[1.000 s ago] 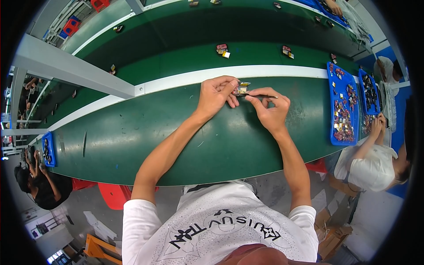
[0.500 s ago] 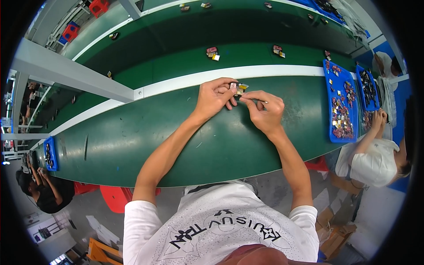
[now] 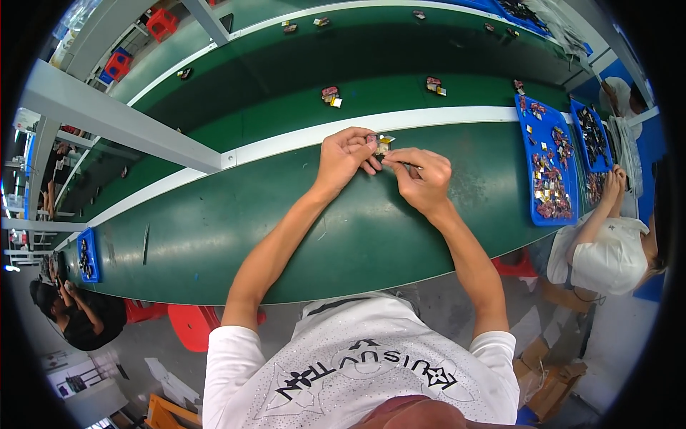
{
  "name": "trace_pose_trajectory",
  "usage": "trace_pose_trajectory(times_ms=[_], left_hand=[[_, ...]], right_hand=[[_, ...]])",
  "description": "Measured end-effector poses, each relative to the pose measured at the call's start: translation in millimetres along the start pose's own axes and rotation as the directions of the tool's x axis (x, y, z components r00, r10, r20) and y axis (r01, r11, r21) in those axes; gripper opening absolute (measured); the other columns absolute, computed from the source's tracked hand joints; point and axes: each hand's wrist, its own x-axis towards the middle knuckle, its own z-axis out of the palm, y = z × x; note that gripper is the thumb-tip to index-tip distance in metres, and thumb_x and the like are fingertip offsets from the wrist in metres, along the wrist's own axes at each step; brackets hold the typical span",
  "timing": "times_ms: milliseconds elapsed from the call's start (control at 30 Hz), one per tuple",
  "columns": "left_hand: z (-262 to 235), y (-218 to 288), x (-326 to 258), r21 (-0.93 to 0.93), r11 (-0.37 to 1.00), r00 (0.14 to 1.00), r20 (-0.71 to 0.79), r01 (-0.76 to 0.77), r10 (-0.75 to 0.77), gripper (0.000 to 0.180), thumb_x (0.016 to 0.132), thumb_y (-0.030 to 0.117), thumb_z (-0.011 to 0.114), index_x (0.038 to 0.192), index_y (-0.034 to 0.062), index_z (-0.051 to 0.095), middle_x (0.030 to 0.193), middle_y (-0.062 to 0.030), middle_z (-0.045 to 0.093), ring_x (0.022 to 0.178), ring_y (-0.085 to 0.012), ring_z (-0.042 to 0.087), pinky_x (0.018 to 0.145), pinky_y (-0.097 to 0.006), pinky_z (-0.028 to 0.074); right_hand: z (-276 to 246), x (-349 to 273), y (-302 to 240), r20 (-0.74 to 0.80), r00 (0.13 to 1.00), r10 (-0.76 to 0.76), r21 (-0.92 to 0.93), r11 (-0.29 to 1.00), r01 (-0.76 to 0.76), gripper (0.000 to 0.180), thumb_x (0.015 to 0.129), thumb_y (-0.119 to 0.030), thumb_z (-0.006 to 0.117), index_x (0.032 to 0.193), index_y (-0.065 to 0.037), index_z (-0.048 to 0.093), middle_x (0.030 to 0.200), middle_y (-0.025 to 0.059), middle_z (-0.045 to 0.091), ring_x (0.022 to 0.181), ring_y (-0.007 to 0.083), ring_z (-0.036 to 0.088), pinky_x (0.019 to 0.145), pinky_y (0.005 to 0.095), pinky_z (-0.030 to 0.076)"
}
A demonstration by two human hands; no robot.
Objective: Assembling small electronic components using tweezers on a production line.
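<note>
My left hand (image 3: 346, 159) pinches a small electronic assembly (image 3: 382, 146) with a pinkish-red part and a yellow-and-white tab. It is held above the green worktable (image 3: 343, 236), close to the far white rail. My right hand (image 3: 424, 180) grips a thin, pen-like tool (image 3: 419, 167), its fingers together and its near end at the assembly's lower right edge. The fingers partly cover both things, so the tool's exact kind and its tip do not show clearly.
Beyond the white rail (image 3: 286, 139), a green belt (image 3: 250, 114) carries several similar assemblies (image 3: 331, 96). Blue trays of parts (image 3: 534, 193) stand at the right, another blue tray (image 3: 88, 255) at far left. A grey post (image 3: 128, 118) crosses the left. Co-workers sit at both ends.
The view has tilted slightly. Assemblies on the belt have shifted left relative to the rail. Both my hands keep nearly the same hold, with the right fingers moved a little.
</note>
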Motion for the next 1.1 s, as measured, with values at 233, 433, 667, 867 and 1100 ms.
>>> trace_pose_trajectory(times_ms=[233, 433, 667, 867, 1100], left_hand=[[1.6, 0.2, 0.0, 0.098, 0.995, 0.998, -0.065, 0.031, -0.024, 0.02, 0.095, 0.0, 0.064, 0.113, -0.0103, 0.063, 0.085, -0.0138, 0.07, 0.067, -0.0189, 0.071, 0.059, -0.026, 0.058], [-53.5, 30.5, 30.7, 0.28, 0.951, 0.903, -0.364, -0.128, 0.229, 0.013, 0.096, 0.0, 0.058, 0.103, -0.0094, 0.065, 0.083, -0.0148, 0.069, 0.065, -0.0225, 0.073, 0.057, -0.031, 0.061], [-157.0, 62.7, 49.3, 0.659, 0.669, 0.787, -0.591, 0.343, 0.179, 0.025, 0.092, 0.008, 0.066, 0.11, -0.0094, 0.067, 0.092, -0.0187, 0.074, 0.07, -0.0249, 0.074, 0.063, -0.034, 0.06], [-134.4, 67.4, 77.0, 0.98, 0.196, 0.836, -0.071, -0.045, 0.544, 0.022, 0.085, 0.014, 0.072, 0.104, 0.0029, 0.076, 0.102, -0.0146, 0.073, 0.083, -0.0231, 0.07, 0.079, -0.035, 0.054], [-132.0, 67.1, 109.0, 0.963, 0.187, 0.973, 0.165, -0.194, 0.16, 0.017, 0.08, 0.009, 0.077, 0.096, 0.0036, 0.078, 0.094, -0.0102, 0.073, 0.079, -0.021, 0.067, 0.073, -0.033, 0.054]], right_hand=[[0.7, -0.7, 2.4, 0.043, 0.997, 0.069, 0.001, 0.998, -0.069, 0.015, 0.074, 0.007, 0.08, 0.084, -0.003, 0.076, 0.083, 0.0035, 0.078, 0.045, 0.0064, 0.045, 0.044, 0.0226, 0.034], [-9.9, 7.1, 4.8, -0.179, 0.96, 0.218, 0.055, 0.976, -0.211, 0.017, 0.075, 0.001, 0.084, 0.09, -0.006, 0.079, 0.081, 0.0012, 0.076, 0.044, 0.0059, 0.037, 0.042, 0.0249, 0.029], [-10.4, 5.7, 4.1, -0.118, 0.976, 0.181, 0.036, 0.983, -0.178, 0.017, 0.076, -0.001, 0.085, 0.092, -0.005, 0.078, 0.068, 0.0016, 0.068, 0.043, 0.0064, 0.034, 0.043, 0.0252, 0.027], [-9.3, 6.0, 0.1, -0.1, 0.969, 0.226, 0.065, 0.973, -0.22, 0.018, 0.077, -0.002, 0.085, 0.092, -0.005, 0.078, 0.064, 0.0019, 0.063, 0.043, 0.0066, 0.034, 0.042, 0.0257, 0.027], [-3.0, 6.8, -4.4, -0.093, 0.968, 0.232, 0.055, 0.972, -0.228, 0.017, 0.077, -0.002, 0.085, 0.092, -0.005, 0.078, 0.063, 0.0017, 0.063, 0.042, 0.0062, 0.035, 0.042, 0.0257, 0.026]])
